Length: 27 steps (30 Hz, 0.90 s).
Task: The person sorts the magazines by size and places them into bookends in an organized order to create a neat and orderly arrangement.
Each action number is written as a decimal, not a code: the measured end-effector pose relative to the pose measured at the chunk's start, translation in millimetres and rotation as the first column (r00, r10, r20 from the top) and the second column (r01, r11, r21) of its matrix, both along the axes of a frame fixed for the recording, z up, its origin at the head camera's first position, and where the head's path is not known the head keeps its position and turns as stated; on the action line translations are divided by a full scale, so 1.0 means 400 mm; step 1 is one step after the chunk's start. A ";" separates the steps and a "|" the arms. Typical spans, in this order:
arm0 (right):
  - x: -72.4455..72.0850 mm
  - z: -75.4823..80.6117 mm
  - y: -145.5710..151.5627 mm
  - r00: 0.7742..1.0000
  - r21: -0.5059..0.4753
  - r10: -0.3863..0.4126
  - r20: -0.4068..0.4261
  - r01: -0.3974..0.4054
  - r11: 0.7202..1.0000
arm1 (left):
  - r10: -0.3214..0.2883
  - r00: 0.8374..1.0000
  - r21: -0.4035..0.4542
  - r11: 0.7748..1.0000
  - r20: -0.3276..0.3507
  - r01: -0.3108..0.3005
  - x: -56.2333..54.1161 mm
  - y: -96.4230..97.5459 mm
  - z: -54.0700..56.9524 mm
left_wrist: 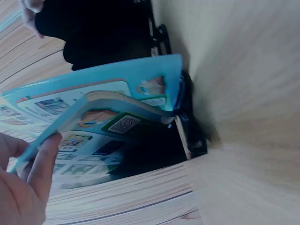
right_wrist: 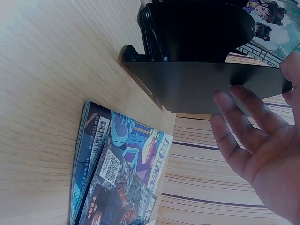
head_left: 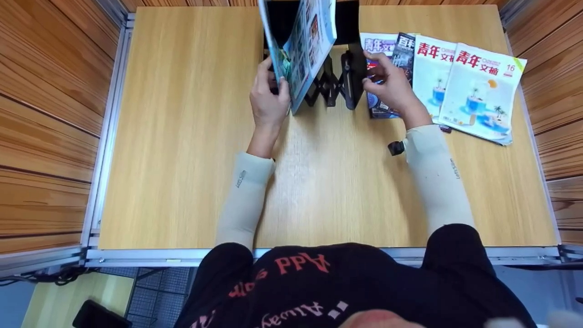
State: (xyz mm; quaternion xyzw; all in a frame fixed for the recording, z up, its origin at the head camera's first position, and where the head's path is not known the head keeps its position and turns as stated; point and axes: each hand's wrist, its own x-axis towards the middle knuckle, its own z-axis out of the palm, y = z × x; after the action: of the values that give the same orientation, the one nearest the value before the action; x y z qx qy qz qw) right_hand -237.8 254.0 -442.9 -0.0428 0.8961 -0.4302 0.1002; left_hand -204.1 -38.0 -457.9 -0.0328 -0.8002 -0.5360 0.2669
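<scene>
A black expandable book stand (head_left: 347, 79) with a folding lattice base stands at the table's far edge. Two blue-covered magazines (head_left: 314, 45) stand in it, spread apart at the top. My left hand (head_left: 269, 98) pinches the edge of one magazine (left_wrist: 75, 140) between thumb and fingers; the other magazine (left_wrist: 154, 70) stands beside it. My right hand (head_left: 391, 86) is at the stand's right end plate (right_wrist: 201, 82), its thumb over the plate's edge and its fingers along the outer face. How firmly the fingertips press is unclear.
Right of the stand, several magazines lie overlapped: a purple one (head_left: 378, 43), a dark one (head_left: 404, 59) and white-covered ones (head_left: 483, 95). Wooden panel walls (head_left: 50, 114) and a metal frame (head_left: 107, 123) border the table (head_left: 182, 136).
</scene>
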 end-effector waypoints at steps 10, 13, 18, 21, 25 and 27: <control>0.000 -0.006 0.002 0.999 -0.006 -0.001 -0.050 0.001 1.000 | -0.023 0.999 0.037 0.999 -0.035 0.024 0.003 0.011 0.007; 0.000 -0.006 0.002 1.000 -0.004 -0.007 -0.025 0.007 1.000 | -0.045 0.996 0.043 0.998 -0.081 0.049 0.001 0.016 0.004; -0.001 -0.009 0.001 1.000 0.004 0.001 -0.031 -0.001 1.000 | -0.065 0.988 0.052 0.996 -0.141 0.073 -0.010 0.024 -0.007; -0.002 -0.008 0.002 1.000 0.006 0.003 -0.031 -0.003 1.000 | -0.070 0.987 0.051 0.996 -0.146 0.078 -0.021 0.028 -0.020; -0.001 -0.006 0.002 1.000 0.003 -0.003 -0.010 0.003 1.000 | -0.070 0.984 0.025 0.997 -0.163 0.075 -0.034 0.035 -0.044; -0.001 -0.004 0.001 1.000 0.005 0.001 -0.007 -0.001 1.000 | -0.070 0.983 0.012 0.997 -0.168 0.073 -0.036 0.039 -0.054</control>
State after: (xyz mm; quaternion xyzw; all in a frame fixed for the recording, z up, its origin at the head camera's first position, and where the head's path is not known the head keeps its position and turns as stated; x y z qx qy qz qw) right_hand -238.1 254.3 -444.6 -0.0447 0.8975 -0.4278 0.0974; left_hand -218.6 -22.6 -479.6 -0.1040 -0.7683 -0.5478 0.3143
